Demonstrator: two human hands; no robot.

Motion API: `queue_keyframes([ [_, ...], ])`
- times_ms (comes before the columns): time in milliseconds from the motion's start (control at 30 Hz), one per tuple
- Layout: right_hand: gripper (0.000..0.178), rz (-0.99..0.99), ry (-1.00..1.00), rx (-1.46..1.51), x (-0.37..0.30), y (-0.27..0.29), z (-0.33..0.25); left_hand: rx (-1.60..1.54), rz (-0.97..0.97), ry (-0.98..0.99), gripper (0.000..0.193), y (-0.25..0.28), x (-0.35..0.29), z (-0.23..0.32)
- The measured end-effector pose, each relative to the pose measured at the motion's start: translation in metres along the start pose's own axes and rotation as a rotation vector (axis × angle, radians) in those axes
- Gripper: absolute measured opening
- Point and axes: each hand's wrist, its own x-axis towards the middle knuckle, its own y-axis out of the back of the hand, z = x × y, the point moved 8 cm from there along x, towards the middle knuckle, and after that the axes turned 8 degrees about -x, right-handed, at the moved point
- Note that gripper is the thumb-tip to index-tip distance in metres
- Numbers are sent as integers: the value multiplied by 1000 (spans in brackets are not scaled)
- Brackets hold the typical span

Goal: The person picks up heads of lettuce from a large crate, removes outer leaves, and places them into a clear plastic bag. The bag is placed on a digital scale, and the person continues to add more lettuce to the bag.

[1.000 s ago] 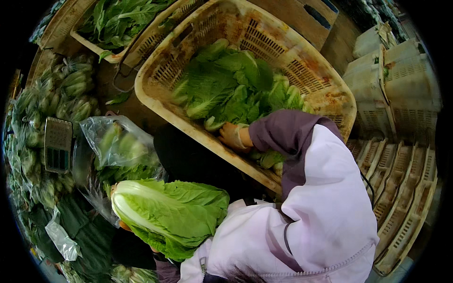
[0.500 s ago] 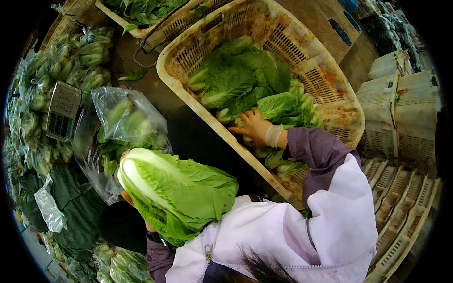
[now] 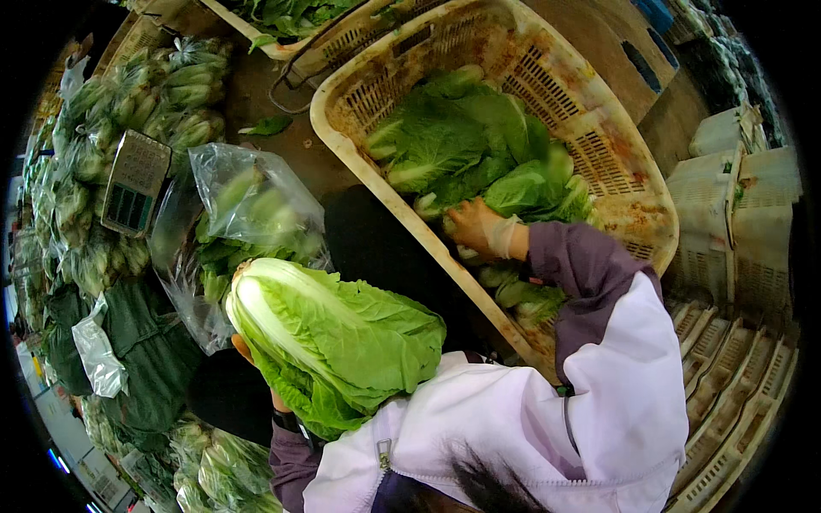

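Note:
My left hand (image 3: 244, 350) holds a large pale-green napa cabbage (image 3: 329, 338) from underneath; the leaves hide most of the hand. My right hand (image 3: 479, 229), in a thin glove, reaches into a tan plastic basket (image 3: 616, 162) and grips a leafy cabbage (image 3: 534, 184) among several others lying there. The purple cuff and pale jacket sleeve cover my right forearm.
A clear plastic bag (image 3: 248, 201) with greens stands left of the basket. A grey weighing scale (image 3: 132, 181) sits among bundled greens (image 3: 167, 94) at the left. Stacked white crates (image 3: 735, 222) line the right side. Another basket of greens (image 3: 299, 21) is at the top.
The view has shifted, so the basket and bag sit further right and lower. My right hand has slid lower in the basket onto a cabbage. The held cabbage stays in my left hand.

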Motion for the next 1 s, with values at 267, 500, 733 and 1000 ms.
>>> queue_keyframes([
  [267,55,970,-457,927,-149,78,114,28,-218,-58,84,-62,41,40],
  [500,56,1061,240,1599,-187,224,70,-26,-490,-56,87,-131,35,60],
  [733,70,858,796,1552,-138,330,-29,-102,-626,-117,90,-120,-17,83],
  [1000,76,574,992,1824,-69,341,-145,-109,-513,-82,85,5,-15,77],
])
